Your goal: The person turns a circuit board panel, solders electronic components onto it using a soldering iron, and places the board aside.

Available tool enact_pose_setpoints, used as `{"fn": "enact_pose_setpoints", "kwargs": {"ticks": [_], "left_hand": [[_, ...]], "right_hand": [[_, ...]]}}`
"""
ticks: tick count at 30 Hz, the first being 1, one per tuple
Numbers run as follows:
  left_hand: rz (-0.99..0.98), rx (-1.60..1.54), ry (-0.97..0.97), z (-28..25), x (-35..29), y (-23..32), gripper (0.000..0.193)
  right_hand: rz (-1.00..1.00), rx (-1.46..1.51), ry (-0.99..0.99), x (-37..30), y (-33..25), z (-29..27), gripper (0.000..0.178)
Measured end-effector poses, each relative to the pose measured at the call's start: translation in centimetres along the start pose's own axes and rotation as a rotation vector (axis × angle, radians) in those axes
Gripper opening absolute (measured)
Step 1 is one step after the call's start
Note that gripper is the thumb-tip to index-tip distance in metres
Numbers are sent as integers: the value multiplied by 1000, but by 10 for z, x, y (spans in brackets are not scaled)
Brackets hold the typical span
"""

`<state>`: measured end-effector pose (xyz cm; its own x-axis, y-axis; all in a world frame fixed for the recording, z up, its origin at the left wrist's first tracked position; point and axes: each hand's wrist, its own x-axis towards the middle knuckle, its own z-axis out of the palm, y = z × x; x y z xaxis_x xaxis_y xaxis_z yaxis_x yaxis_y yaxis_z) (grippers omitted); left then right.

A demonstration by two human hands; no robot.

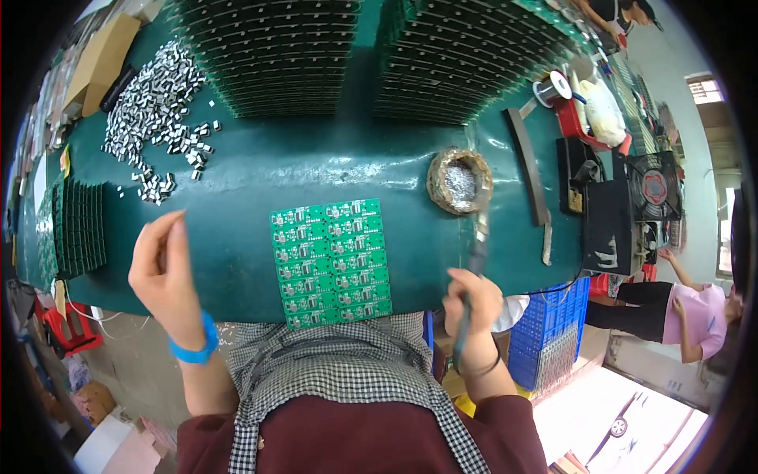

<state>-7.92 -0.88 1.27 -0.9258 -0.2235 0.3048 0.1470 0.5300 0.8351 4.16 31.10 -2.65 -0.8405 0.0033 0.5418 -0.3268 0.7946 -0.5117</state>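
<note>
My right hand [475,304] is wrapped round the handle of a soldering iron [478,254]. The iron points away from me, its tip end by the right rim of a round, crusted pot [435,189] with silvery bits inside. My left hand [164,261], with a blue band at the wrist, is raised at the left with thumb and fingers pinched. Whatever is between those fingertips is too small to make out. Between my hands, at the table's near edge, a green circuit board panel [330,263] lies flat with rows of small parts on it.
Small silvery components [162,103] lie heaped at the far left. Tall stacks of boards [268,59] stand at the back, a smaller stack [79,229] at the left. A dark bar [527,166], solder spool [551,88] and fan [654,187] are at right. Other people are beyond.
</note>
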Motion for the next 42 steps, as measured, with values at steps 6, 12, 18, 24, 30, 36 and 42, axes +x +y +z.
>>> {"fn": "enact_pose_setpoints", "kwargs": {"ticks": [6,12,18,24,30,36,42], "left_hand": [[285,179,-405,84,-25,48,15],[192,181,-554,95,-27,34,14],[263,88,-492,113,-35,30,16],[196,78,-550,116,-35,25,17],[235,84,-564,117,-35,23,17],[268,86,-538,119,-36,22,19],[248,92,-538,120,-36,23,19]], "right_hand": [[225,438,330,-1,-20,8,67],[319,462,152,19,-14,6,39],[491,488,39,25,-10,17,15],[462,464,19,27,-8,27,15],[436,440,-2,29,-7,31,16],[423,439,-22,31,-8,33,17],[367,420,-73,35,-9,31,18]]}}
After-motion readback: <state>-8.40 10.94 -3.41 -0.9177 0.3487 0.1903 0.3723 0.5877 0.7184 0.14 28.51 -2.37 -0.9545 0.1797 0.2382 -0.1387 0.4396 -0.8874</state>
